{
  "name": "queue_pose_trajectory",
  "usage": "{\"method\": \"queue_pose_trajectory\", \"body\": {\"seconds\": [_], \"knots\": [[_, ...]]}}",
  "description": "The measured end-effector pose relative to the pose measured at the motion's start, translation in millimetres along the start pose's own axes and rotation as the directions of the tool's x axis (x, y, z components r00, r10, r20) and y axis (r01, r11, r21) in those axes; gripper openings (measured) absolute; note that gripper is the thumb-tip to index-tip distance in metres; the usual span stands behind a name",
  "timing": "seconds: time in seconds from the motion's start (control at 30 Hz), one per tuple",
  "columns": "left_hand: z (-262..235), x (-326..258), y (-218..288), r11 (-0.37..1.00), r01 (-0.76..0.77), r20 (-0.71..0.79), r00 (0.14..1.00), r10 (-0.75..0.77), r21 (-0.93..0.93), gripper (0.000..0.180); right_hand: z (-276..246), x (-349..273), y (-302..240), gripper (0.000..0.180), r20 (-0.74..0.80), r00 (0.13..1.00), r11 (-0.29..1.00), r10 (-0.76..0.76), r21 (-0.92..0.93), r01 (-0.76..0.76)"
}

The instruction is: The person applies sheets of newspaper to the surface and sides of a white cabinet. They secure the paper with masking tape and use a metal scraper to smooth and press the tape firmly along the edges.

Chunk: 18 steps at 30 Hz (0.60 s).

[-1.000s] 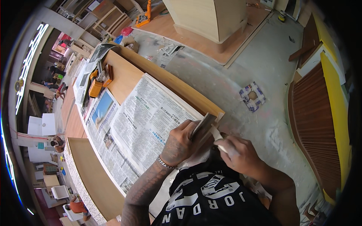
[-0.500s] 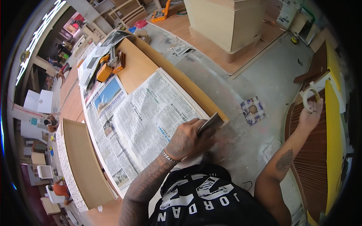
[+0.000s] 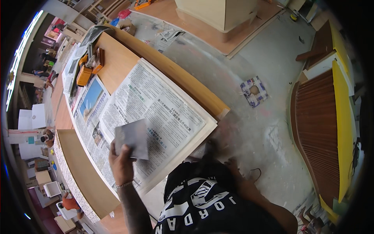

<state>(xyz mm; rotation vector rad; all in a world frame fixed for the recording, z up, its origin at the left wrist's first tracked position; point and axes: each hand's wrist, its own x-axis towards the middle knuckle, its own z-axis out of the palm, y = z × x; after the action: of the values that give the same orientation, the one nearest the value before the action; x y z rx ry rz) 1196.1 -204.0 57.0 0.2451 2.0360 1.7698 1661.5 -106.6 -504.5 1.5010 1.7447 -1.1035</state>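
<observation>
Long wooden table [image 3: 117, 64] runs diagonally through the view, above a grey concrete floor [image 3: 272, 128]. Spread newspaper [image 3: 163, 113] covers its near end. Orange tool [image 3: 83, 75] lies further along the table, well apart. Left hand [image 3: 121, 165] is closed on a grey sanding sheet [image 3: 133, 138], held over the newspaper. Right hand: not visible; state cannot be told.

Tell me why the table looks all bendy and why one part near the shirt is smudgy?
Head view: the fisheye lens bows the straight edge of the wooden board and leaves black corners. Same view: the right arm is smeared by motion blur, its hand too blurred to make out, while the left hand holding a grey sheet over the newspaper looks sharp.
</observation>
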Motion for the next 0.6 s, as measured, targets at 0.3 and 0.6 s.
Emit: {"method": "queue_pose_trajectory", "body": {"seconds": [0.3,0.6], "knots": [[-94,-32,-19,0.630,-0.060,-0.155,0.947,0.281,0.774,0.053,-287,-121,-224,0.032,-0.827,0.553,0.743,-0.102,0.307,0.595],[-89,-95,-22,0.754,-0.448,0.315,0.890,0.329,0.480,0.040,-339,-331,-376,0.025,-0.660,-0.087,0.466,-0.746,-0.610,0.641]]}}
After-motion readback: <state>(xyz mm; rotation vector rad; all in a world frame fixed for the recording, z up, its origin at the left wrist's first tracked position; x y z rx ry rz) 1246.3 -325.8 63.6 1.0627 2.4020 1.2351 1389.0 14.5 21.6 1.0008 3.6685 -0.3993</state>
